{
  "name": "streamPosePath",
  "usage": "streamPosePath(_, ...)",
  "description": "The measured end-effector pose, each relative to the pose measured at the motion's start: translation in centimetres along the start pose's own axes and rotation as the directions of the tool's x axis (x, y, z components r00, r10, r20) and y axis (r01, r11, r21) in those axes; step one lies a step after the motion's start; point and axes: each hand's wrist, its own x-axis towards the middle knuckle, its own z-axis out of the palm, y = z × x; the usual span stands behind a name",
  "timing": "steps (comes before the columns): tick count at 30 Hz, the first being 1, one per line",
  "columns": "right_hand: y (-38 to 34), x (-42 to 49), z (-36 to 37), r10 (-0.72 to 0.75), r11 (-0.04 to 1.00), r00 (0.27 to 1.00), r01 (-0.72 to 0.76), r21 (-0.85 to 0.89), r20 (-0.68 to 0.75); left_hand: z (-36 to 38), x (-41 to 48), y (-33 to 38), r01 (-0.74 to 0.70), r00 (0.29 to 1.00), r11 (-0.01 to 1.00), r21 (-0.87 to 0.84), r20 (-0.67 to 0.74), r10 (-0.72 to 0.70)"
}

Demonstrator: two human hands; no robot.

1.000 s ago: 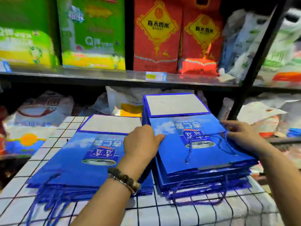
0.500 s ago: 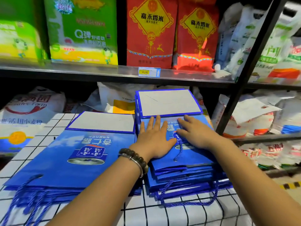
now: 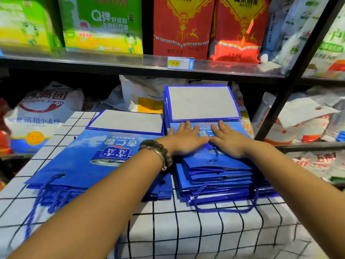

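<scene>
Currently | L pile of blue bags [image 3: 89,156] laid flat on checked cloth [image 3: 186,230], untouched | left hand [image 3: 186,141] spread flat, fingers straight, pressed on R pile of bags [image 3: 214,172], prob. to flatten & square it | right hand [image 3: 230,144] laid flat alongside, nothing gripped | print under palms hidden; cords [image 3: 40,199] at L blurred.

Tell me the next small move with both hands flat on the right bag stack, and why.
Probably press down and slide both palms toward you: the left hand and right hand lie flat on the right stack, whose near edges sit fanned and uneven.
</scene>
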Motion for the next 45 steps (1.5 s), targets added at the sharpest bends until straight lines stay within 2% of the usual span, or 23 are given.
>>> streamPosePath(2, -0.1, -0.8, -1.1, -0.01, 1.0, 0.989, 0.006, -0.03, -0.147, -1.4, -2.4, -0.8, -0.048, 0.996, 0.995, -0.084, -0.085, 0.041)
streamPosePath(5, -1.0, -2.7, -3.3, -0.033, 0.999, 0.899, 0.028, -0.018, -0.437, -2.9, -7.4, -3.5, -0.099, 0.975, 0.993, -0.059, -0.203, 0.085)
streamPosePath(7, -2.5, -4.0, -4.6, -0.085, 0.993, 0.861, 0.114, 0.026, -0.502, -2.8, -10.6, -6.3, -0.049, 0.973, 0.999, -0.012, -0.228, 0.045)
streamPosePath(9, -5.0, -5.4, -5.3, -0.208, 0.971, 0.827, 0.237, -0.011, -0.523, -2.0, -13.1, -9.0, 0.048, 0.971, 0.996, 0.08, -0.237, -0.028)
streamPosePath(11, -8.2, -7.3, -5.2, -0.336, 0.922, 0.77, 0.386, -0.023, -0.542, -1.2, -14.6, -11.3, 0.143, 0.947, 0.973, 0.183, -0.31, -0.081)
streamPosePath(14, -13.5, -9.8, -3.1, -0.513, 0.815, 0.747, 0.579, 0.034, -0.424, 0.0, -16.1, -13.1, 0.292, 0.894, 0.94, 0.175, -0.399, -0.203)
streamPosePath(16, -16.4, -10.0, -0.5, -0.587, 0.788, 0.759, 0.615, 0.014, -0.283, 0.8, -16.7, -13.2, 0.341, 0.873, 0.932, 0.121, -0.41, -0.265)
streamPosePath(19, -18.7, -9.5, 3.2, -0.59, 0.804, 0.791, 0.595, -0.026, -0.159, 1.5, -17.3, -13.0, 0.383, 0.85, 0.918, 0.103, -0.428, -0.307)
streamPosePath(22, -19.0, -9.3, 4.9, -0.576, 0.8, 0.799, 0.595, 0.083, -0.174, 1.9, -18.2, -13.2, 0.4, 0.823, 0.912, 0.091, -0.472, -0.314)
streamPosePath(26, -19.1, -9.6, 5.5, -0.554, 0.794, 0.812, 0.582, 0.179, -0.183, 1.9, -20.2, -14.1, 0.283, 0.812, 0.958, -0.041, -0.522, -0.261)
streamPosePath(28, -19.1, -9.6, 5.6, -0.537, 0.798, 0.822, 0.567, 0.204, -0.189, 1.6, -21.4, -14.5, 0.36, 0.784, 0.933, 0.003, -0.543, -0.301)
streamPosePath(31, -19.2, -9.7, 5.7, -0.531, 0.796, 0.824, 0.565, 0.215, -0.198, 1.0, -22.8, -13.2, 0.563, 0.743, 0.809, 0.171, -0.534, -0.404)
streamPosePath(34, -19.2, -10.0, 5.7, -0.525, 0.798, 0.824, 0.564, 0.213, -0.214, 0.2, -23.0, -12.0, 0.654, 0.714, 0.713, 0.252, -0.516, -0.473)
streamPosePath(35, -19.2, -10.0, 5.7, -0.521, 0.799, 0.825, 0.562, 0.215, -0.218, -0.1, -23.0, -12.0, 0.662, 0.693, 0.728, 0.18, -0.516, -0.503)
streamPosePath(36, -19.2, -10.1, 5.7, -0.518, 0.799, 0.826, 0.56, 0.22, -0.22, -0.2, -23.1, -12.1, 0.615, 0.679, 0.788, 0.03, -0.528, -0.51)
streamPosePath(37, -19.3, -10.1, 5.7, -0.517, 0.798, 0.826, 0.56, 0.223, -0.223, -0.1, -23.0, -12.2, 0.501, 0.677, 0.842, -0.2, -0.515, -0.526)
streamPosePath(38, -19.3, -10.2, 5.6, -0.516, 0.798, 0.827, 0.559, 0.226, -0.225, -0.6, -23.0, -12.0, 0.325, 0.721, 0.798, -0.507, -0.414, -0.556)
streamPosePath(39, -19.3, -10.1, 5.7, -0.51, 0.798, 0.828, 0.556, 0.23, -0.234, -1.1, -23.1, -11.5, 0.123, 0.777, 0.612, -0.782, -0.308, -0.549)
streamPosePath(40, -19.4, -10.1, 5.9, -0.492, 0.802, 0.835, 0.545, 0.245, -0.247, -1.4, -23.0, -11.0, -0.039, 0.828, 0.367, -0.929, -0.236, -0.509)
streamPosePath(41, -19.4, -10.0, 6.1, -0.463, 0.803, 0.847, 0.525, 0.282, -0.261, -1.5, -22.8, -10.4, -0.14, 0.86, 0.163, -0.977, -0.202, -0.468)
streamPosePath(42, -19.3, -10.0, 6.2, -0.43, 0.793, 0.862, 0.502, 0.344, -0.268, -1.5, -22.5, -10.0, -0.192, 0.875, 0.044, -0.98, -0.191, -0.445)
streamPosePath(44, -19.2, -9.7, 6.2, -0.372, 0.708, 0.891, 0.453, 0.541, -0.26, -1.6, -21.3, -9.6, -0.225, 0.893, -0.08, -0.971, -0.172, -0.416)
streamPosePath(45, -19.0, -9.6, 6.0, -0.357, 0.608, 0.901, 0.425, 0.671, -0.247, -1.7, -20.7, -9.4, -0.24, 0.897, -0.141, -0.961, -0.163, -0.411)
